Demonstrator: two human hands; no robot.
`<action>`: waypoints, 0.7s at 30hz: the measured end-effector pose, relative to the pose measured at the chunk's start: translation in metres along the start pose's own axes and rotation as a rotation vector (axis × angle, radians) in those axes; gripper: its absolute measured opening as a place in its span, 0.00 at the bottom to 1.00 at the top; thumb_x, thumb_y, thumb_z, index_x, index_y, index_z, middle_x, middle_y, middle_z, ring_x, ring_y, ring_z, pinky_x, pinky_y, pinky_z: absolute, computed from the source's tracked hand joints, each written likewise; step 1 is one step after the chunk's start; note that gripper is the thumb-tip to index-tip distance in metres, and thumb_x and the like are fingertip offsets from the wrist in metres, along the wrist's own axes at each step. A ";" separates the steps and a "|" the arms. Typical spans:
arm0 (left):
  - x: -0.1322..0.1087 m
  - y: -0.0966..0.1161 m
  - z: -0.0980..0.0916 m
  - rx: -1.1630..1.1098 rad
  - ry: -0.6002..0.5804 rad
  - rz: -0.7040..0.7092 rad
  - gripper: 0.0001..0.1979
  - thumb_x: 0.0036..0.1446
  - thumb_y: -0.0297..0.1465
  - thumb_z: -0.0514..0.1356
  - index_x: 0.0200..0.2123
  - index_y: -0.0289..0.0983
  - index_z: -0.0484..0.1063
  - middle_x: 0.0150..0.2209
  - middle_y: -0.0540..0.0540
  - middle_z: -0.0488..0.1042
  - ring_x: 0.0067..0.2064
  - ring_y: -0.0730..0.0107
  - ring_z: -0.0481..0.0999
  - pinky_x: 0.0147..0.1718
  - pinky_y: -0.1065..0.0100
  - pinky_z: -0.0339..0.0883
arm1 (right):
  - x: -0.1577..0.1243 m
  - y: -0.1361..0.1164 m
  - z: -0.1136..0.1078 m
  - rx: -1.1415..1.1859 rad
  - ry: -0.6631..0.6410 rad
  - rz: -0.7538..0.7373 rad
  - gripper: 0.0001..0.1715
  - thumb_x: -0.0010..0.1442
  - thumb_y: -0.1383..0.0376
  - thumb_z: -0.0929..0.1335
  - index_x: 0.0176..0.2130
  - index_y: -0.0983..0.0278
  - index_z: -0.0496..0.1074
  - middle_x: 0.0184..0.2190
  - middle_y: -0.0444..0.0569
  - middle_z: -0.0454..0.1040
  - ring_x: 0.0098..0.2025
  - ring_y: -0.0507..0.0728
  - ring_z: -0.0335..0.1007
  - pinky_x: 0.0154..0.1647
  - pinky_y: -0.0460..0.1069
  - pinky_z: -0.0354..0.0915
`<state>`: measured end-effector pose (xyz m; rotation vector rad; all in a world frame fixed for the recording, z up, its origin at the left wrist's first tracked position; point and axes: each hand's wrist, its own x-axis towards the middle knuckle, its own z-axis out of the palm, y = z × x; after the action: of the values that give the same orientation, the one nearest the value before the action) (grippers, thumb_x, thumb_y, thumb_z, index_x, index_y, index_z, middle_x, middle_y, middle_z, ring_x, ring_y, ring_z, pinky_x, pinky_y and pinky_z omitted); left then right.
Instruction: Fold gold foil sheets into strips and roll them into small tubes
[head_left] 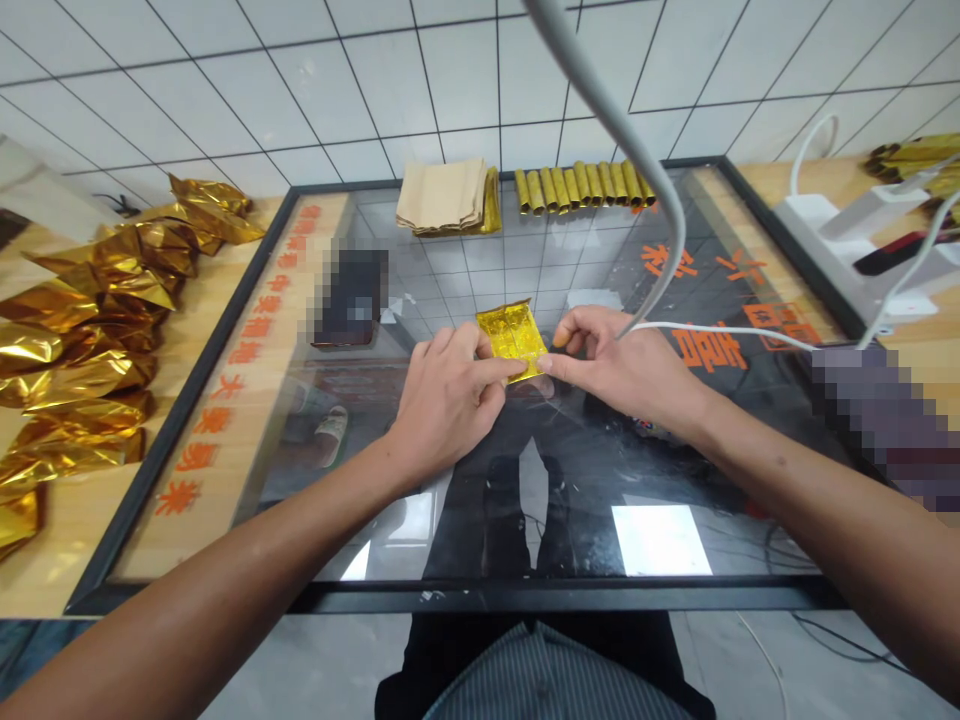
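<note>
Gold foil sheet: on the glass-topped desk (570, 594), the sheet (512, 328) lies creased and mostly open between both hands.
Left hand: at the sheet's left (450, 385), index finger straight along its near edge; whether the thumb pinches from below, I cannot tell.
Right hand: at the sheet's right (626, 358), thumb on the near corner, other fingers curled; a pinch cannot be confirmed.
Done: a row of gold tubes (585, 188), beyond the sheet and to its right, looks already rolled.
Under way: the sheet seems at an early stage, its near edge being worked, with no tube shape yet.
Left: the kraft-paper stack (441, 195), beyond the sheet and to its left, appears unrolled; its count is unclear.
Gold foil pieces: crumpled, far left of the sheet (97, 310), cut off by the picture's edge; their role is uncertain.
Hidden: fingers cover the sheet's near corners; the grey cable (600, 90) crosses the tube row's right end.
Hard to make out: the dark slab (349, 295) left of the sheet is partly pixelated; reflections muddle the glass.
</note>
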<state>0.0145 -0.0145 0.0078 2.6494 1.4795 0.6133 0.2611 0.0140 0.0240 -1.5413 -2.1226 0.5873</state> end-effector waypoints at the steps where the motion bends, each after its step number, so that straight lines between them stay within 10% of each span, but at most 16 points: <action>1: 0.000 0.000 0.000 0.002 -0.001 -0.001 0.20 0.68 0.24 0.61 0.52 0.53 0.85 0.45 0.44 0.72 0.48 0.56 0.71 0.42 0.57 0.60 | 0.000 0.000 0.000 -0.041 0.003 -0.016 0.12 0.64 0.56 0.76 0.37 0.58 0.73 0.36 0.46 0.80 0.36 0.58 0.76 0.36 0.53 0.66; 21: -0.001 0.000 0.003 -0.016 0.018 -0.028 0.18 0.69 0.25 0.61 0.51 0.53 0.86 0.47 0.44 0.73 0.48 0.57 0.71 0.44 0.57 0.60 | 0.006 -0.008 0.004 -0.052 -0.014 0.065 0.11 0.69 0.55 0.72 0.36 0.57 0.73 0.32 0.43 0.79 0.35 0.58 0.74 0.35 0.52 0.60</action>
<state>0.0148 -0.0150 0.0045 2.6136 1.5065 0.6461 0.2513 0.0169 0.0260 -1.6442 -2.1204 0.5702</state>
